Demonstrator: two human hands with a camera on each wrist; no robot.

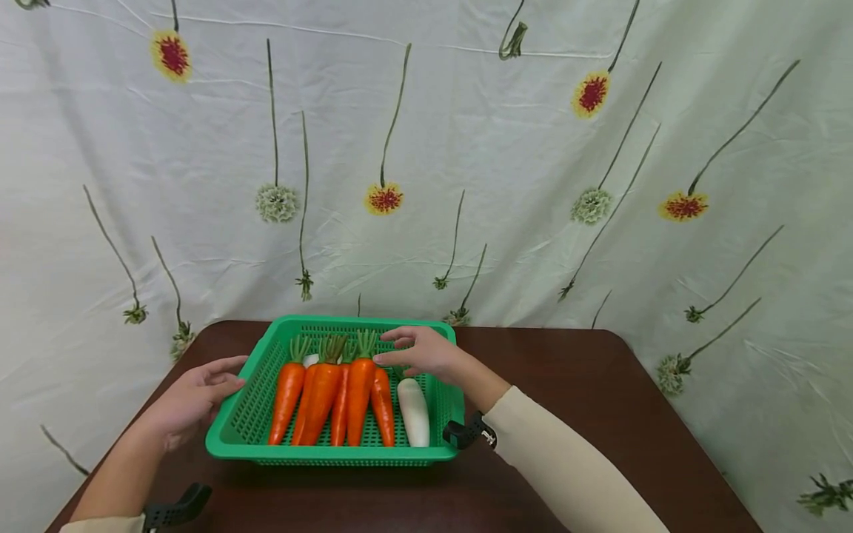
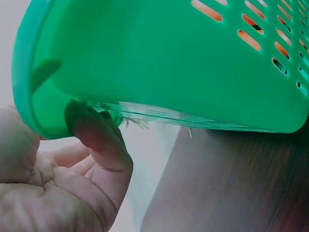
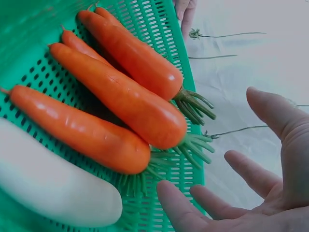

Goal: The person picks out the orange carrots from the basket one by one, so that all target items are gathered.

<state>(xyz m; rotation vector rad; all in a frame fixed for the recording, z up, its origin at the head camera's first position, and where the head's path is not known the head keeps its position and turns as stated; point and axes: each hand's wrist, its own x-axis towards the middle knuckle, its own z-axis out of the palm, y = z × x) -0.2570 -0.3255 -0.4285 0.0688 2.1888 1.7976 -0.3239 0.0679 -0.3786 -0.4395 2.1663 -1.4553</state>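
Note:
A green plastic basket holds several orange carrots with green stem tops. A white radish lies at the right inside it, and a bit of another white thing shows behind the carrots. At the basket's left side my left hand grips the rim; in the left wrist view its curled fingers tuck under the lip. Over the back right of the basket hovers my right hand, fingers spread. Seen from the right wrist, this hand is near the carrot tops, holding nothing.
Beneath the basket is a dark brown table with rounded far corners. Behind it hangs a pale cloth printed with flowers. Black bands are worn on both wrists.

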